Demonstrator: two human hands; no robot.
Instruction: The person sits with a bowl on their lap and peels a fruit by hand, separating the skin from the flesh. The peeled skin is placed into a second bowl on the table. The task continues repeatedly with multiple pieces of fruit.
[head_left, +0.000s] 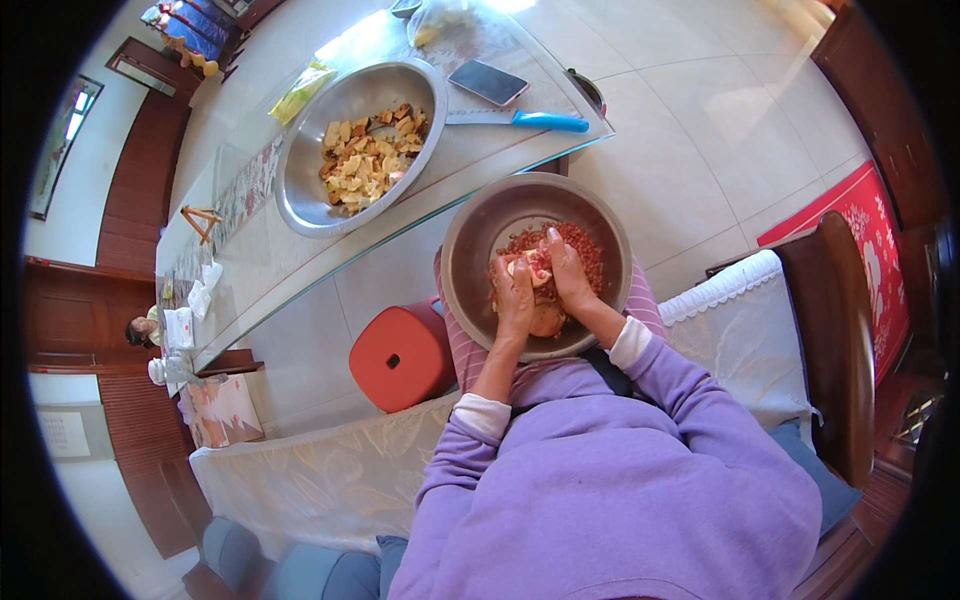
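Observation:
Both of my hands are down inside a deep metal bowl (463, 255) that rests on my lap. My left hand (514, 294) and my right hand (571, 274) grip a pomegranate piece (538, 268) between them, its red seeds and pale pith showing. Loose pomegranate seeds (589, 247) cover much of the bowl's bottom. Below my fingers, near the bowl's close side, lies another pomegranate piece (547, 321) with its yellowish-brown rind up. My wrists partly hide what lies beneath them.
On the glass-topped table (315, 274) stands a steel basin (300, 191) of pomegranate peel (367, 169). Beside it lie a blue-handled knife (551, 121), a smartphone (489, 82) and a yellow packet (301, 91). A red stool (401, 358) stands left of my legs. Another person (142, 328) is beyond the table's far end.

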